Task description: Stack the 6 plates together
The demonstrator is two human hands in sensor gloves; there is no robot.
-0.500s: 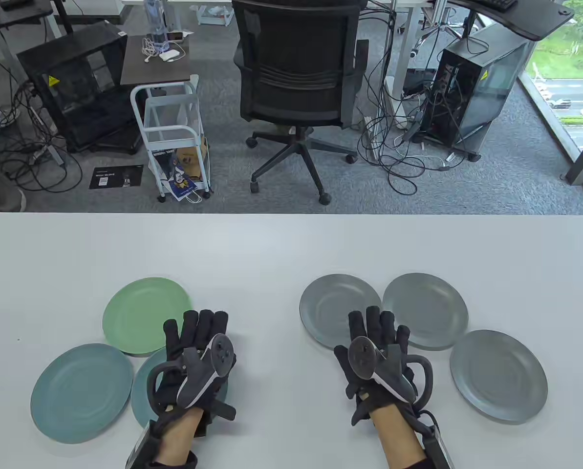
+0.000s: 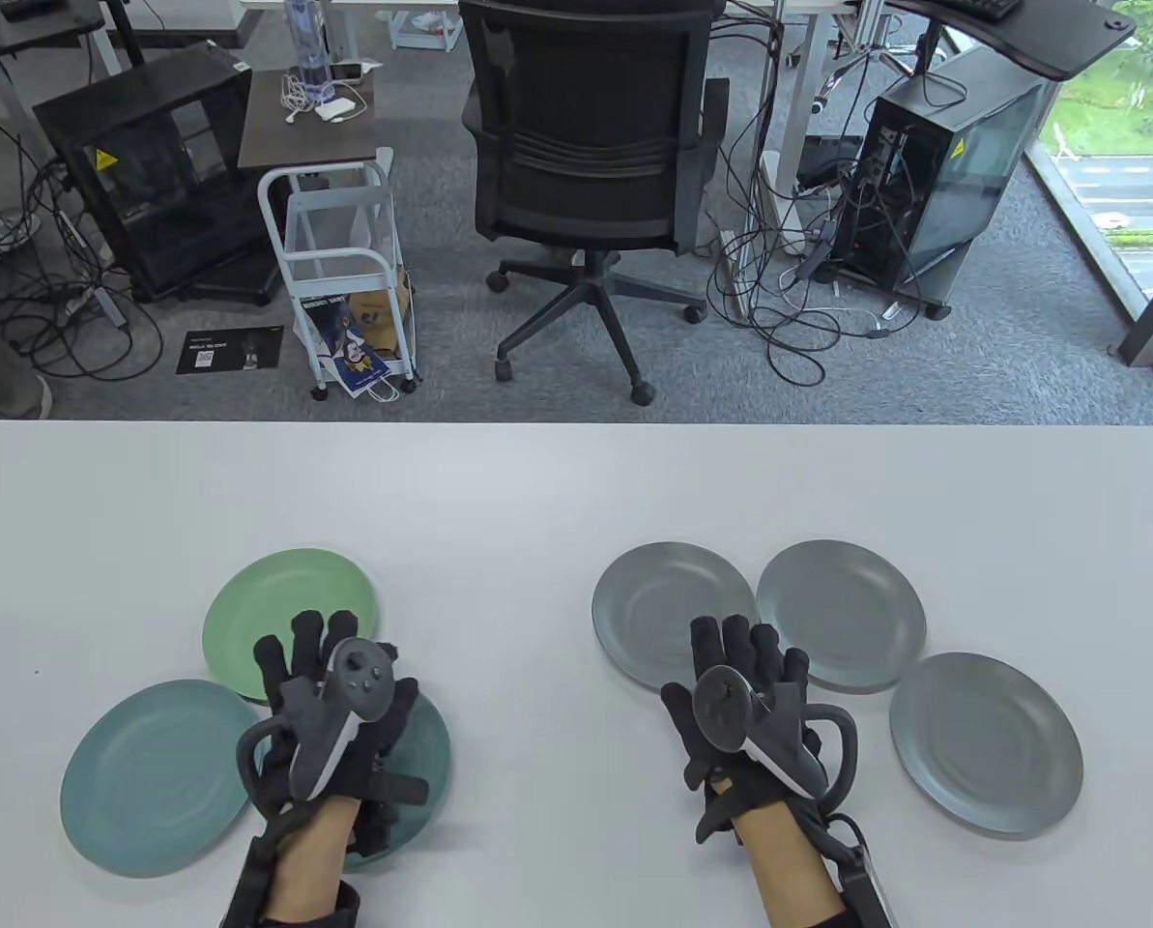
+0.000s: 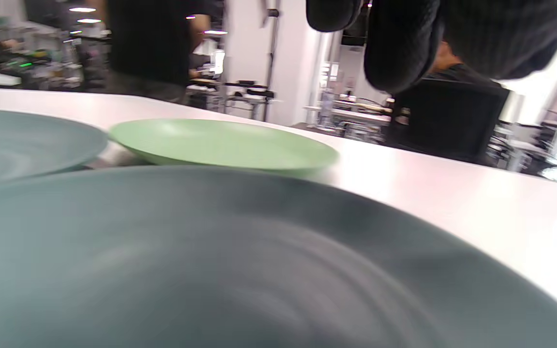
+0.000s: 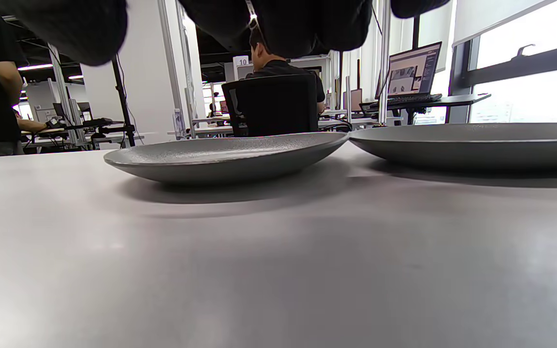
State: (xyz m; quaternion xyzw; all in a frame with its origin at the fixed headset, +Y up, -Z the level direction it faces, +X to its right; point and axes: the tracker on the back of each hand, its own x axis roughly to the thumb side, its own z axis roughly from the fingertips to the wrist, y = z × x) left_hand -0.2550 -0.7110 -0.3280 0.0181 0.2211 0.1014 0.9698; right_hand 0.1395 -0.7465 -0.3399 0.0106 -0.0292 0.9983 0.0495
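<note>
On the near half of the white table (image 2: 557, 503) I have 6 plates in 2 clusters of 3, none stacked yet. Toward the left edge sit the green plate (image 2: 291, 619), the outer teal plate (image 2: 156, 773) and the inner teal plate (image 2: 426, 749), their rims touching or overlapping; toward the right edge lie the 3 grey plates, the left grey plate (image 2: 668, 609), the middle grey plate (image 2: 842, 614) and the near grey plate (image 2: 987, 739), rim to rim. My left hand (image 2: 330, 720) hangs over the inner teal plate with its fingers (image 2: 296, 652) spread and reaching onto the near rim of the green plate; the left wrist view shows the fingertips above the dishes, gripping nothing, so I judge I am lining up to lift a plate from this cluster first. My right hand (image 2: 745, 706) lies flat just at the near rim of the left grey plate, fingers (image 2: 735, 638) extended and holding nothing, likely waiting. Shallow rims lying flush on the table leave little to catch, so I would get a fingertip under an edge.
</note>
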